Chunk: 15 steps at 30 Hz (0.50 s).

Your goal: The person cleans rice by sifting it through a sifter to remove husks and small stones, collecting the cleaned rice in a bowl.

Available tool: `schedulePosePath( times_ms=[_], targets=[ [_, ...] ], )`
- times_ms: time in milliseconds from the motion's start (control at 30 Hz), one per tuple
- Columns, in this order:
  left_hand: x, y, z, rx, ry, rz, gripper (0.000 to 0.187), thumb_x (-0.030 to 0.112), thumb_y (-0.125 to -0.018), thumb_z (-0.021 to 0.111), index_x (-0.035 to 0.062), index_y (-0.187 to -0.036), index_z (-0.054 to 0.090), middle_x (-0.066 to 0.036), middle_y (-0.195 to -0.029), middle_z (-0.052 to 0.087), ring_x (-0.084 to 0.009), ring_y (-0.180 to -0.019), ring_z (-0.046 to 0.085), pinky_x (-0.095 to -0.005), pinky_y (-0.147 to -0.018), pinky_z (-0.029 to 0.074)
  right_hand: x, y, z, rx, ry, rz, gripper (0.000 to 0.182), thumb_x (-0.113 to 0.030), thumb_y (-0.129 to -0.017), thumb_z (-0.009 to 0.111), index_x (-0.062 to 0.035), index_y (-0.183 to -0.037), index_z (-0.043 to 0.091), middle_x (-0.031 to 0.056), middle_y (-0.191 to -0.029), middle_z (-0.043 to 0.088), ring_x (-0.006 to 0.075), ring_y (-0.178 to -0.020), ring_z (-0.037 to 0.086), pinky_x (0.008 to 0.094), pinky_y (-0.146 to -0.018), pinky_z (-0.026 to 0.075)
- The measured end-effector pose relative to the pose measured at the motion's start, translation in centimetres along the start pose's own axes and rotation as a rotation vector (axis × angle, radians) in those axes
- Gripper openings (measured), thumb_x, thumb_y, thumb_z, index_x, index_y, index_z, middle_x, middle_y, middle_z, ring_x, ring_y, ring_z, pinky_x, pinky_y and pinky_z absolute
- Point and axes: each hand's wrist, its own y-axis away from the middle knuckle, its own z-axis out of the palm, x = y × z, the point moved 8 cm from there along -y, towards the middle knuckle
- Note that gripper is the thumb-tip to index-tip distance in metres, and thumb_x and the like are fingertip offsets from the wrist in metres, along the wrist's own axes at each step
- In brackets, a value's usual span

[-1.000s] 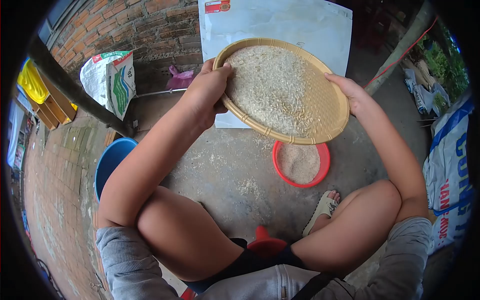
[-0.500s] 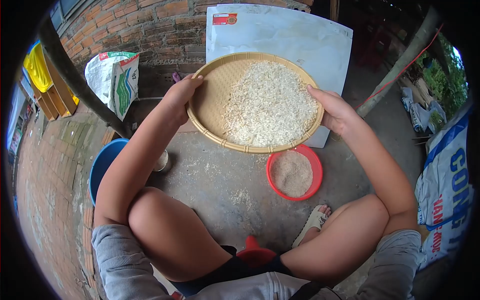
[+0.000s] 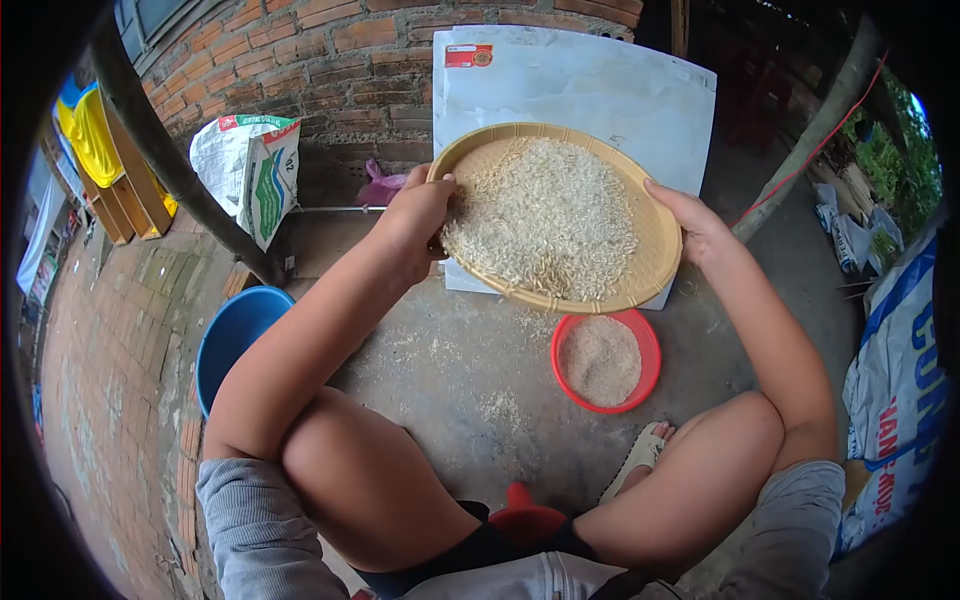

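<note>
The round basket (image 3: 660,245) is held up above the floor (image 3: 455,380), its long way running from 10 to 4 o'clock. Its rice (image 3: 555,215) has slid left since before. The left hand (image 3: 412,222) pinches the rim at 9 o'clock, the right hand (image 3: 700,230) at 3, thumbs on top. The red bowl (image 3: 650,355) sits near 5.

Both hands grip a round woven bamboo winnowing tray (image 3: 662,232) near the upper middle of the frame, the left hand (image 3: 412,222) on its left rim and the right hand (image 3: 697,228) on its right. White rice grains (image 3: 550,215) cover much of it, with bare weave showing at the right. Below, on the concrete floor (image 3: 440,375), a red plastic basin (image 3: 648,347) holds finer, beige grain (image 3: 600,362). A blue tub (image 3: 235,335) sits at left, partly behind the forearm.
</note>
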Motion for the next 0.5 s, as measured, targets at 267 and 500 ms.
schedulePosePath(
  times_ms=[267, 500],
  targets=[
    [-2.8, -3.3, -1.8, -0.139, 0.260, -0.144, 0.032, 0.015, -0.095, 0.033, 0.0040, -0.125, 0.037, -0.013, -0.099, 0.056, -0.0191, -0.084, 0.062, -0.0358, -0.074, 0.056, 0.0, 1.9, 3.7, 0.010, -0.044, -0.037, 0.039, -0.028, -0.092, 0.049, 0.0010, -0.118, 0.050, 0.0131, -0.112, 0.059, 0.0200, -0.100, 0.059, 0.0360, -0.086, 0.048],
    [-1.4, -2.8, -1.9, -0.119, 0.114, -0.041, 0.034, 0.018, -0.094, 0.035, 0.0064, -0.126, 0.039, -0.010, -0.107, 0.053, -0.0189, -0.090, 0.058, -0.0369, -0.073, 0.053, 1.9, 0.1, 1.5, 0.096, 0.018, -0.010, 0.040, -0.028, -0.092, 0.050, 0.0024, -0.117, 0.050, 0.0142, -0.110, 0.059, 0.0209, -0.098, 0.061, 0.0382, -0.082, 0.052]
  ],
)
